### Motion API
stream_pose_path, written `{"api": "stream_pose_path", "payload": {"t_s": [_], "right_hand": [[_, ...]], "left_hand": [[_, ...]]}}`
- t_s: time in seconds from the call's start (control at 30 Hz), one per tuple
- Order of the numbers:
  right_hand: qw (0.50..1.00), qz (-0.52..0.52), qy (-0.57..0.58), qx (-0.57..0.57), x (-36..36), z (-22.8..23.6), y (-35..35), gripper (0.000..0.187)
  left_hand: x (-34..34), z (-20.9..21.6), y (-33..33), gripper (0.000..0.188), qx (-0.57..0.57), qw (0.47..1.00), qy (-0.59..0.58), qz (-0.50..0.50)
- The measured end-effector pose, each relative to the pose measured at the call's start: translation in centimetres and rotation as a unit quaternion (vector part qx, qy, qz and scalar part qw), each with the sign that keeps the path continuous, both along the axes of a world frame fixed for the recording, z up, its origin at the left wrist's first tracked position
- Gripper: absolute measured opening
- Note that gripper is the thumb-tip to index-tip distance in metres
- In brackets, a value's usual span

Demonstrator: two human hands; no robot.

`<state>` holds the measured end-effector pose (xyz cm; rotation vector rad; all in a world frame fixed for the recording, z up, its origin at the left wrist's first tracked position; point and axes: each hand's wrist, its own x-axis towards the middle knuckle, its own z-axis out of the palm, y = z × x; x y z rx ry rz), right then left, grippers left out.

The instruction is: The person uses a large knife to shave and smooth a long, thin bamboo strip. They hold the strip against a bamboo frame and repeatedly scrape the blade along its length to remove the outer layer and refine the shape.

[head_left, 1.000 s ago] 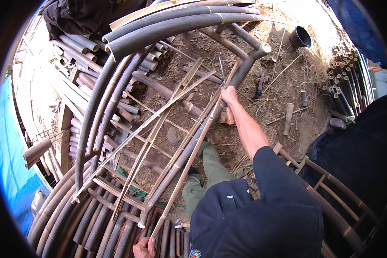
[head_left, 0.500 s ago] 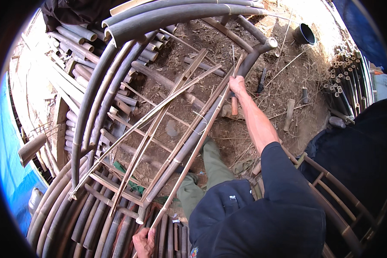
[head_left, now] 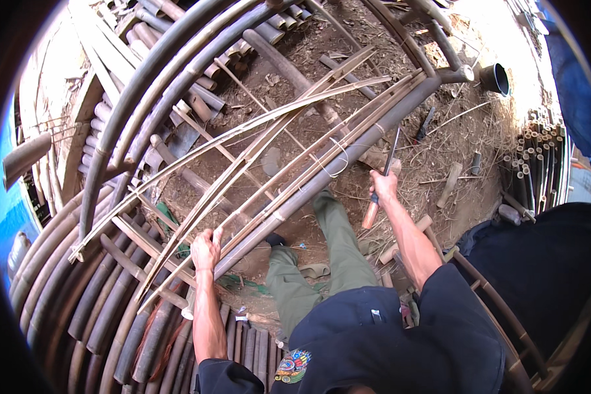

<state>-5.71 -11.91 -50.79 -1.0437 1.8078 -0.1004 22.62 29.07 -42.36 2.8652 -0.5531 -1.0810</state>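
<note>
In my right hand [head_left: 384,186] is a narrow-bladed knife [head_left: 370,215] with a wooden handle, its dark blade pointing up and away. The knife is apart from the bamboo frame. My left hand [head_left: 205,249] closes round the lower end of a thin split bamboo strip [head_left: 289,192], beside the frame's near pole. This strip lies with others along the thick dark bamboo pole [head_left: 312,188]. A loop of pale tie [head_left: 341,161] goes round pole and strips. Across the frame rests a slanting bundle of longer bamboo strips [head_left: 243,161].
Curved bamboo poles [head_left: 154,72] rise at the frame's left. Cut bamboo lengths [head_left: 134,341] are stacked at lower left. A black bucket [head_left: 494,79] and upright bamboo bundle [head_left: 538,157] stand at right. Dark cloth [head_left: 538,262] covers the lower right.
My left hand has moved up and forward with the strip, which now lies along the pole. My right hand with the knife has drawn back from the pole's far end.
</note>
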Motion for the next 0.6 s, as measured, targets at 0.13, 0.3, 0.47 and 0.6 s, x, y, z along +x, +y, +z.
{"api": "stream_pose_path", "payload": {"t_s": [0.13,0.3,0.47,0.6], "right_hand": [[0.984,0.135,0.021,-0.112,2.2,-7.8,2.3,0.054],[0.938,0.211,0.126,-0.245,2.6,-16.4,4.1,0.031],[0.887,0.31,0.173,-0.294,-1.6,-16.8,4.9,0.023],[0.861,0.309,0.27,-0.3,-18.9,-12.1,1.8,0.021]], "left_hand": [[0.6,-7.0,1.8,0.046,-0.034,0.998,0.05,0.031],[-2.7,-15.3,3.8,0.043,-0.047,0.994,0.092,0.043],[-6.4,-20.5,4.2,0.042,-0.06,0.993,0.067,0.074],[-7.7,-20.4,7.7,0.051,-0.184,0.941,-0.127,0.254]]}}
